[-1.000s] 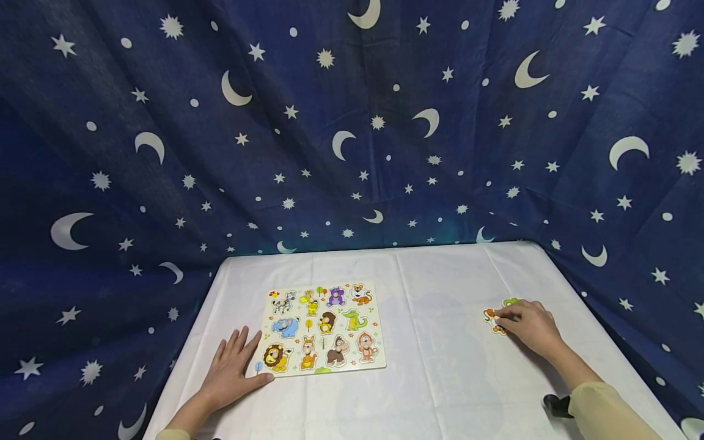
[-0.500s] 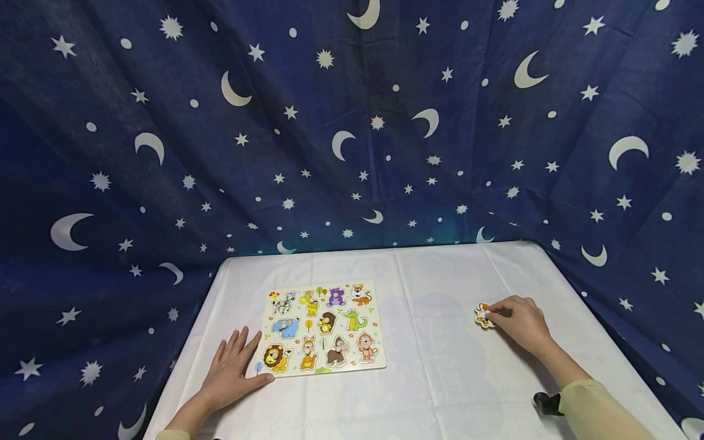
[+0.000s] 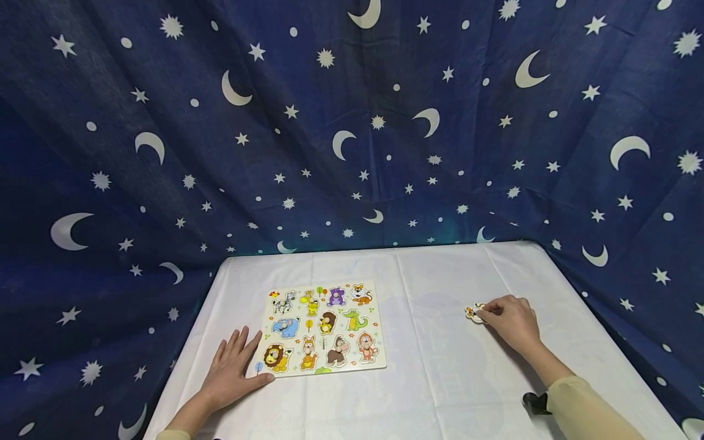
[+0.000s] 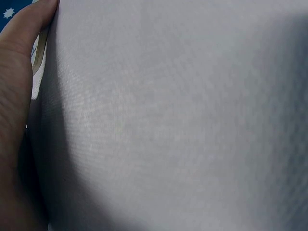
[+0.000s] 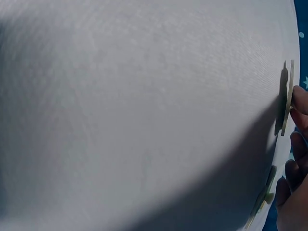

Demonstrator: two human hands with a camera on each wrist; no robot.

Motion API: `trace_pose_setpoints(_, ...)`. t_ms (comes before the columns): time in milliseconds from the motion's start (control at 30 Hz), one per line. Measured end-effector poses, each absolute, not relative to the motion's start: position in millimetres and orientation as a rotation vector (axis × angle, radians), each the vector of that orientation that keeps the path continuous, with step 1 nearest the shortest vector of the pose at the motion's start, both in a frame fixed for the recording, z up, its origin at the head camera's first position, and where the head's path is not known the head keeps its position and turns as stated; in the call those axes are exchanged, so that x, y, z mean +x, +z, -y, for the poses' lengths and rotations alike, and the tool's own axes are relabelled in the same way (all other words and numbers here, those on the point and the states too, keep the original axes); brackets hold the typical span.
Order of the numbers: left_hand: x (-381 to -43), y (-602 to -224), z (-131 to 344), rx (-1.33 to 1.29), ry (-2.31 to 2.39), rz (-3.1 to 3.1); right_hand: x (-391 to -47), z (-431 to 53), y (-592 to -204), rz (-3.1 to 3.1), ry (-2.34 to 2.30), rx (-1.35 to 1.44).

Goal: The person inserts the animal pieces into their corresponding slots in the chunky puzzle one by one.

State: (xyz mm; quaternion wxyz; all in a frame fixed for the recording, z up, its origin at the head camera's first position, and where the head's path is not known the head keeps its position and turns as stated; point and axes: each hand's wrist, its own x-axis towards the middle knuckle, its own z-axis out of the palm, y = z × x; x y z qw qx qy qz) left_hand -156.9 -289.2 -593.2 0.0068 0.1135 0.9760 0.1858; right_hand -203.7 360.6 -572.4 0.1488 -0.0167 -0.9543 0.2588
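Note:
A white puzzle board with animal pictures lies on the left half of the table. My left hand rests with fingers spread at its left side, the thumb at the near left corner. The left wrist view shows the thumb along the board's edge. Over the table's right half, my right hand pinches a small orange-and-white animal puzzle piece between thumb and fingers. In the right wrist view this piece stands edge-on, its shadow beside it. Fingers cover part of its picture.
Another flat puzzle piece shows below the right hand in the right wrist view; the hand hides it in the head view. A white cloth covers the table. A dark blue star-patterned curtain hangs behind and at both sides.
My right hand has moved left with the pinched puzzle piece. A green piece that showed beside that hand is now hidden in the head view. The left hand and the board have stayed still.

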Motion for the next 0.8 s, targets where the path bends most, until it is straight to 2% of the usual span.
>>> trace_pose_setpoints(233,-157.3,-593.1,289.4,0.361,0.578,-3.049,-202.6,-358.8,-574.0,2.754,0.752,-0.061)
trace_pose_setpoints(800,-157.1,-593.7,290.3,0.373,0.580,-3.056,-205.6,-367.9,-569.4,2.796,0.768,0.157)
